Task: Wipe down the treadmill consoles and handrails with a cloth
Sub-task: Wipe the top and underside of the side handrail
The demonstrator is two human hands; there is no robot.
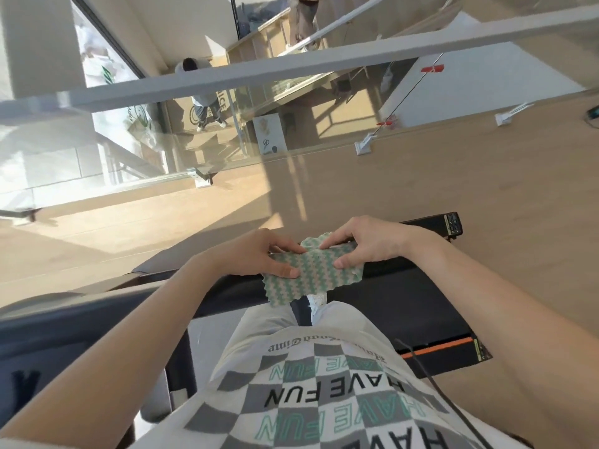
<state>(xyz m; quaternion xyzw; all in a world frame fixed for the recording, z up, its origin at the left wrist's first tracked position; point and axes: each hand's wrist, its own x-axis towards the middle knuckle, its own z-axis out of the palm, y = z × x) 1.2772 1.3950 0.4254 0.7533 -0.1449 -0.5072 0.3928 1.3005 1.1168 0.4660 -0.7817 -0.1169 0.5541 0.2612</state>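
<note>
Wood floor (421, 176), glass balustrade (291, 131) behind. Zigzag cloth (314, 277) held over treadmill (405, 306), approx flat, long axis left-right. L hand (259, 254) grip pinches left end, R hand (372, 241) pinches right; thumbs on top.

place: probably a gym | treadmill belt (408, 306) | glass balustrade (291, 64) over lower floor (343, 113)

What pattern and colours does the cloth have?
A green-and-white zigzag weave on the cloth, shown best (and only) in the head view.
</note>
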